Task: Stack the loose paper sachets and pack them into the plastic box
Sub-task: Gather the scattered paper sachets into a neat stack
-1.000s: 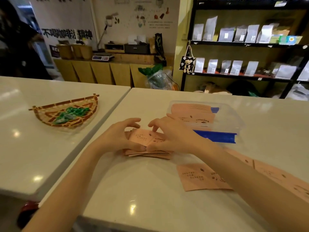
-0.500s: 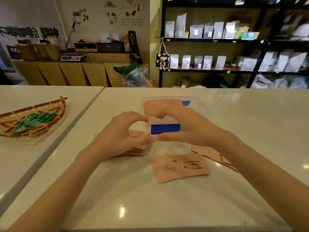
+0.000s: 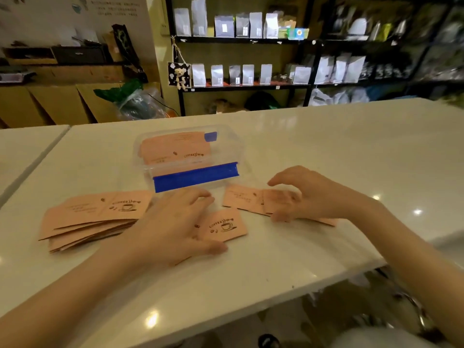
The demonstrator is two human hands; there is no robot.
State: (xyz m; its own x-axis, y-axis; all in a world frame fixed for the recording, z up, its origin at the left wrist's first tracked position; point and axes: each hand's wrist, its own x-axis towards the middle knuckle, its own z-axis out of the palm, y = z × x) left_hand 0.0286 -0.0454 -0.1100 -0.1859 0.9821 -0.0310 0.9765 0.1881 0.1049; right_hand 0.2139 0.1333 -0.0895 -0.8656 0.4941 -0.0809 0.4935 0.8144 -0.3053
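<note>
Pink paper sachets [image 3: 94, 218] lie stacked left of the clear plastic box [image 3: 188, 156] on the white counter [image 3: 326, 151]. Left hand [image 3: 173, 227] rests flat on one sachet [image 3: 222, 226]; right hand [image 3: 308, 194] hovers, fingers spread, over two more [image 3: 247, 199].

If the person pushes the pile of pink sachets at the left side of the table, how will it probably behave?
The pile of sachets is already fanned out with uneven edges, so a push would probably spread it further instead of moving it as one block. The white table looks glossy, so the thin sachets may slide easily. They look flat and light, probably bending when lifted.
</note>
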